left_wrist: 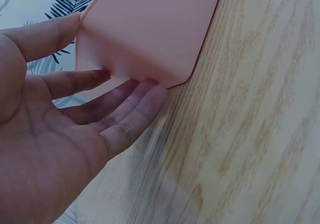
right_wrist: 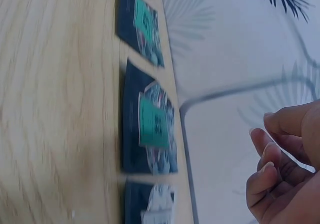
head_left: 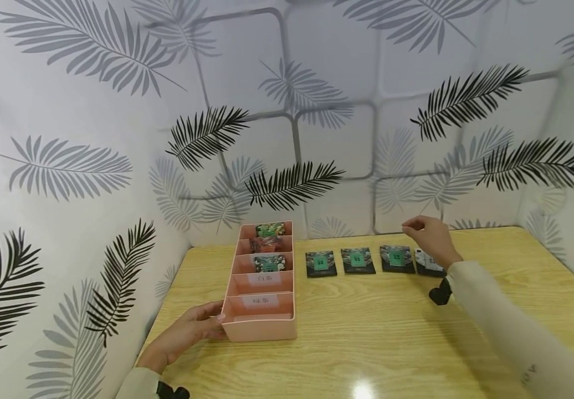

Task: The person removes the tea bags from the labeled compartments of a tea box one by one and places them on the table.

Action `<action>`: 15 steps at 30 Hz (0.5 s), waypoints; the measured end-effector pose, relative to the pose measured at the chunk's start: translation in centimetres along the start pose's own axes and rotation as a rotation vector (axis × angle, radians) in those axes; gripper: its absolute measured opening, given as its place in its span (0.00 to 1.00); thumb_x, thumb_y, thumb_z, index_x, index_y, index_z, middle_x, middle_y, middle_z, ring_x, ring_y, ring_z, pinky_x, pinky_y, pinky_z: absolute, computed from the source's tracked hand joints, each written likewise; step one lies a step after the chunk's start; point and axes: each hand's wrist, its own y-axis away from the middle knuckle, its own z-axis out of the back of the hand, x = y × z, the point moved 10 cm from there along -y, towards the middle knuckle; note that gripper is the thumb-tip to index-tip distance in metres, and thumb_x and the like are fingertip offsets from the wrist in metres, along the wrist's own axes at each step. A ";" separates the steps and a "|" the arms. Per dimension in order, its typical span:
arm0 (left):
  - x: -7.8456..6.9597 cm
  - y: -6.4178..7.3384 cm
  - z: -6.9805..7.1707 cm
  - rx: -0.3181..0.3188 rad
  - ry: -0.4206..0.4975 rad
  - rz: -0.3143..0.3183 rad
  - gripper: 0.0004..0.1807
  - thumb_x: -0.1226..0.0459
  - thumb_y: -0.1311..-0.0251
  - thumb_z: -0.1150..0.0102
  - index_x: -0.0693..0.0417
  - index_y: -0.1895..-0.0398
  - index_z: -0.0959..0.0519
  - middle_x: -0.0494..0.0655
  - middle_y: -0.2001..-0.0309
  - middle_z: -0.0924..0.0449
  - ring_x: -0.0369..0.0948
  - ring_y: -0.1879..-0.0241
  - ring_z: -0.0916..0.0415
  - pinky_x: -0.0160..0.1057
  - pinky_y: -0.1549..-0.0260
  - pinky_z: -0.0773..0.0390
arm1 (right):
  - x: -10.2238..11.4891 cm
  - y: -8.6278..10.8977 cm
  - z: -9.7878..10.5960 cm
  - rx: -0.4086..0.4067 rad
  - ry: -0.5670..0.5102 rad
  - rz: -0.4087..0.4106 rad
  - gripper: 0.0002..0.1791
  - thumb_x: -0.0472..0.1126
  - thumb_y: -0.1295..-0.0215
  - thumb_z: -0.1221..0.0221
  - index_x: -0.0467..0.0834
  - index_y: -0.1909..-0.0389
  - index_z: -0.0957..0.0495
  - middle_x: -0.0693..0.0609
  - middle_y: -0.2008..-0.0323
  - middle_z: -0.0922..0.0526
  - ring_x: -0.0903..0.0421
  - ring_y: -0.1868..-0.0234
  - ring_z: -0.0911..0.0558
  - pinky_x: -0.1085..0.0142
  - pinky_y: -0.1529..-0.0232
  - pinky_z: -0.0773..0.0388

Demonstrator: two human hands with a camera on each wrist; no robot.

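A long pink divided box [head_left: 262,331] stands on the table. My left hand [head_left: 187,332] touches its near left corner, the thumb at the rim; in the left wrist view the straight fingertips [left_wrist: 150,91] rest against the pink wall. Right of the box lie three dark packets with green labels, the first [head_left: 321,271], second [head_left: 359,270] and third [head_left: 396,269], then a packet with a pale label [head_left: 429,269]. My right hand [head_left: 431,238] hovers over this last packet with its fingers loosely bent and nothing between them.
The box's far three compartments hold a green-yellow packet [head_left: 270,229], a red packet [head_left: 265,245] and a dark packet with a green label [head_left: 269,264]. White paper labels [head_left: 260,301] mark the nearer dividers. A leaf-patterned wall [head_left: 337,144] borders the wooden table [head_left: 367,327].
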 end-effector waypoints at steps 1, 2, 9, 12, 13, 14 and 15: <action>0.0 0.0 0.0 -0.002 0.001 -0.002 0.36 0.58 0.19 0.52 0.69 0.19 0.51 0.68 0.26 0.40 0.53 0.39 0.23 0.55 0.37 0.25 | 0.5 0.0 -0.3 0.009 -0.012 0.006 0.18 0.46 0.22 0.42 0.35 0.46 0.17 0.36 0.53 0.16 0.41 0.55 0.18 0.47 0.57 0.20; 0.0 0.1 0.0 -0.002 0.001 -0.002 0.36 0.58 0.19 0.52 0.68 0.19 0.51 0.68 0.25 0.41 0.54 0.39 0.23 0.55 0.37 0.25 | 1.0 -0.1 -0.6 0.015 -0.018 0.013 0.18 0.46 0.22 0.42 0.35 0.46 0.17 0.37 0.53 0.16 0.41 0.56 0.18 0.48 0.58 0.20; -0.1 0.0 0.1 -0.007 0.000 -0.004 0.36 0.58 0.19 0.52 0.68 0.19 0.51 0.69 0.24 0.44 0.54 0.38 0.24 0.54 0.37 0.25 | 3.6 -0.5 -2.8 0.052 -0.055 0.031 0.16 0.45 0.22 0.41 0.37 0.46 0.17 0.39 0.53 0.16 0.42 0.57 0.19 0.54 0.62 0.22; -0.1 0.0 0.2 -0.010 -0.001 -0.006 0.36 0.58 0.19 0.52 0.68 0.19 0.51 0.69 0.24 0.44 0.54 0.38 0.24 0.54 0.37 0.24 | 4.7 -0.7 -3.7 0.072 -0.060 0.033 0.16 0.45 0.22 0.41 0.38 0.46 0.17 0.40 0.52 0.16 0.43 0.56 0.19 0.53 0.60 0.21; -0.1 0.0 0.2 -0.010 0.000 -0.005 0.36 0.58 0.19 0.52 0.68 0.19 0.50 0.69 0.24 0.44 0.54 0.38 0.24 0.54 0.37 0.24 | 5.0 -0.8 -4.0 0.078 -0.054 0.034 0.16 0.45 0.22 0.41 0.38 0.45 0.17 0.40 0.52 0.16 0.44 0.55 0.19 0.52 0.59 0.20; -0.1 0.0 0.2 -0.011 0.000 -0.005 0.36 0.57 0.19 0.51 0.68 0.19 0.50 0.69 0.24 0.44 0.54 0.38 0.24 0.54 0.37 0.24 | 5.3 -0.8 -4.4 0.088 -0.059 0.028 0.16 0.45 0.22 0.41 0.38 0.45 0.17 0.40 0.51 0.16 0.44 0.54 0.19 0.51 0.58 0.20; -0.1 0.0 0.2 -0.011 0.000 -0.006 0.36 0.57 0.19 0.51 0.68 0.19 0.50 0.69 0.24 0.44 0.54 0.38 0.24 0.54 0.37 0.24 | 5.6 -0.9 -4.8 0.097 -0.062 0.024 0.16 0.45 0.22 0.41 0.38 0.45 0.17 0.41 0.51 0.16 0.44 0.54 0.19 0.50 0.57 0.20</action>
